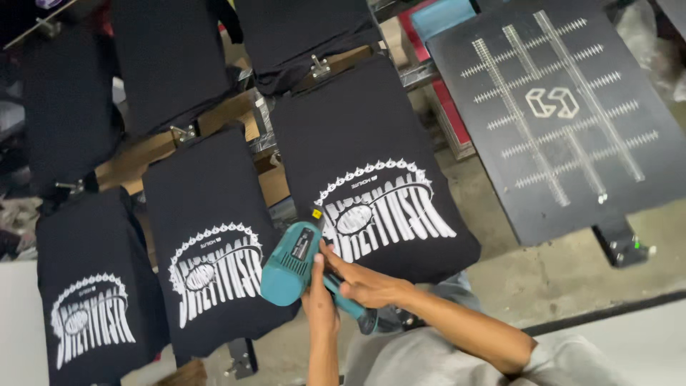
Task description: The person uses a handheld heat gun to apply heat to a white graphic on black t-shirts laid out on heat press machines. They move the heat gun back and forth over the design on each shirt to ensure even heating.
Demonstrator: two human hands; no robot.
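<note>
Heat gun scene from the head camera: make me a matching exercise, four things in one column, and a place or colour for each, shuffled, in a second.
Things:
1. heat gun
2. empty platen
3. printed black shirt
4. right hand

Descriptions:
A. bare, marked with white grid lines
B. teal body
C. on the gun's handle
D. white design, stretched on a platen

Pairs: 1-B, 2-A, 3-D, 4-C

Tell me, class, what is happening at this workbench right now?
A person holds a teal heat gun in both hands: the left hand near its body, the right hand on the handle. Its nozzle sits close to the middle black shirt, one of three with white prints stretched on boards. A bare ruled platen stands at right.
</note>
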